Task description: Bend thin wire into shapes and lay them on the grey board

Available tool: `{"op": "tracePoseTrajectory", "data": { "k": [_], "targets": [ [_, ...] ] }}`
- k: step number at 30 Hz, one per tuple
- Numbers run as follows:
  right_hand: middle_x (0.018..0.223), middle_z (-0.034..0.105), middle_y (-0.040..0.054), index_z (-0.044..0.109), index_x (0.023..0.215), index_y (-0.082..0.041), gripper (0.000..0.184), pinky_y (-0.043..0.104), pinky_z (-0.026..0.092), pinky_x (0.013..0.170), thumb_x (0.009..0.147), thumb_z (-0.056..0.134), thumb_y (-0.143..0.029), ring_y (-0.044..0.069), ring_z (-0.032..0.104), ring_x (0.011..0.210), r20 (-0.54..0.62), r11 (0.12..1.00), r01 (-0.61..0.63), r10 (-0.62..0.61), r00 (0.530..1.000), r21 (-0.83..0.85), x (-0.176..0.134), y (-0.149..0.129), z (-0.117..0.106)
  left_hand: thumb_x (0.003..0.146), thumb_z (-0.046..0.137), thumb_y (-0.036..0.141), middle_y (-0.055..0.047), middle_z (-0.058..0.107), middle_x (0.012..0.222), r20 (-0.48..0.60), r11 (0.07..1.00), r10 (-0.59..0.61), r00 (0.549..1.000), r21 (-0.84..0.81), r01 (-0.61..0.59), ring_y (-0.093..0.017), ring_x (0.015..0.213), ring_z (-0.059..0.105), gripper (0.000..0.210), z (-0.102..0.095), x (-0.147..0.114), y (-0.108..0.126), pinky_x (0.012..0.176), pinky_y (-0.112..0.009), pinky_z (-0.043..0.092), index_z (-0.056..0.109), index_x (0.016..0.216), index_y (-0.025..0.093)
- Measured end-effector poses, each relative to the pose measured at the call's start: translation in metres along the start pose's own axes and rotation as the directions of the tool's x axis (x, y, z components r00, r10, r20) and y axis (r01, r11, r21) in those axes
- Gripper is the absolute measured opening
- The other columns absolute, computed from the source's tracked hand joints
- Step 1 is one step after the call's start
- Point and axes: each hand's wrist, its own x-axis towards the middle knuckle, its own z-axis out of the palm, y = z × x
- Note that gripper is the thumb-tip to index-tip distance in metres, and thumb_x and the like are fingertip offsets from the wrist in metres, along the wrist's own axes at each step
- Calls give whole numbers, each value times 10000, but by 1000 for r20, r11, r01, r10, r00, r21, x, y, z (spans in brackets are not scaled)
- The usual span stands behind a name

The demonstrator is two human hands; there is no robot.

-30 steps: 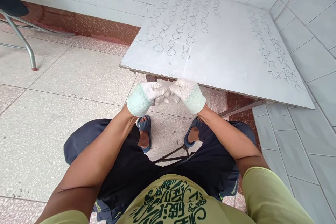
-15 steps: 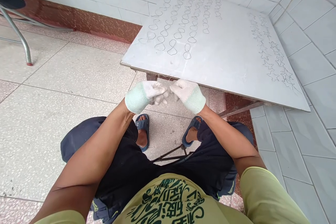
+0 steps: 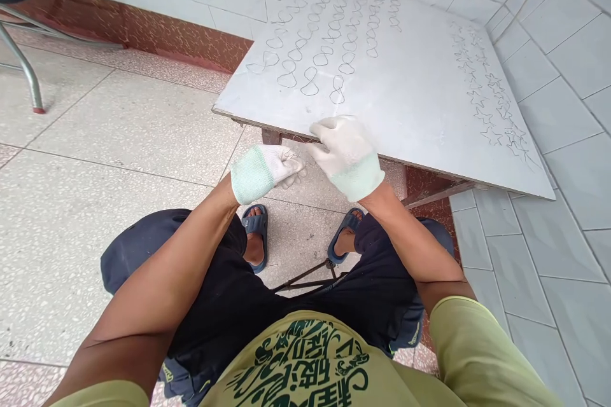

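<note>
My left hand [image 3: 280,166], in a white glove with a mint cuff, is closed in a pinch on a thin wire [image 3: 300,138]. Only part of the wire shows, curving up from the fingertips toward the table edge; its full shape is too fine to make out. My right hand [image 3: 344,147], gloved alike, is open just right of the wire, with thumb and forefinger apart. It overlaps the near edge of the white tabletop [image 3: 410,114]. Beyond it, bent wire figure-eights [image 3: 337,89] lie in several rows on the tabletop.
Star-shaped wire pieces [image 3: 491,135] lie along the tabletop's right side. Tiled walls [image 3: 568,102] border the table at the back and right. A metal chair leg [image 3: 33,79] stands at the far left. Dark thin bars [image 3: 305,283] lie low between my legs.
My right hand has let go of its pinch, opened and moved up and slightly right, over the table edge. My left hand keeps its pinch on the wire. The view has shifted slightly.
</note>
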Motion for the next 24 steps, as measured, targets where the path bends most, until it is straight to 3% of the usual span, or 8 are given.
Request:
{"op": "tracePoseTrajectory", "data": {
  "k": [3, 6, 11, 17, 21, 24],
  "targets": [
    [1061, 832, 146, 856, 1067, -175, 419, 460, 493, 965, 1263, 503, -288, 329, 748, 1064, 90, 990, 63, -51, 995, -130, 1, -6, 6, 969, 831, 471, -52, 722, 645, -42, 1000, 6, 999, -10, -7, -184, 650, 693, 321, 8, 1, 3, 638, -279, 548, 759, 819, 196],
    [1123, 855, 155, 868, 1159, -159, 413, 460, 478, 948, 1276, 480, -238, 333, 762, 1091, 134, 975, 48, -19, 991, -217, -3, -8, 14, 957, 861, 457, -32, 695, 630, -82, 999, -12, 997, -49, 8, -161, 613, 653, 333, 16, 0, 6, 637, -271, 541, 720, 801, 199],
    [1094, 859, 135, 852, 1170, -167, 326, 450, 490, 955, 1235, 532, -175, 327, 780, 1075, 89, 973, 2, 19, 996, -231, -14, -7, 31, 964, 892, 501, -22, 681, 623, -150, 992, -6, 989, -125, -13, -153, 582, 629, 396, 29, 1, 6, 587, -261, 512, 678, 795, 214],
    [1018, 866, 144, 867, 1061, -148, 405, 459, 554, 1091, 1223, 496, -141, 327, 800, 1173, 24, 989, 18, -15, 1000, -146, -14, -4, 39, 969, 887, 533, -18, 671, 610, -179, 991, -39, 983, -135, 15, -148, 561, 622, 438, 32, 3, 7, 548, -247, 498, 644, 772, 226],
    [1292, 885, 141, 865, 1027, -193, 390, 445, 573, 1234, 1240, 539, -220, 304, 769, 1342, -77, 992, 124, -123, 989, 10, -5, 4, 25, 947, 890, 592, -25, 690, 614, -180, 996, -12, 984, -84, -3, -164, 595, 655, 448, 20, 0, 8, 596, -265, 549, 686, 804, 219],
    [1416, 854, 140, 872, 1175, -213, 338, 486, 554, 1311, 1227, 548, -290, 319, 742, 1427, -192, 989, 27, 2, 981, 148, -5, 16, 11, 916, 888, 641, -28, 682, 607, -158, 997, -3, 987, -80, -10, -185, 608, 682, 463, 9, -3, 9, 591, -281, 544, 738, 846, 209]
  ]
}}
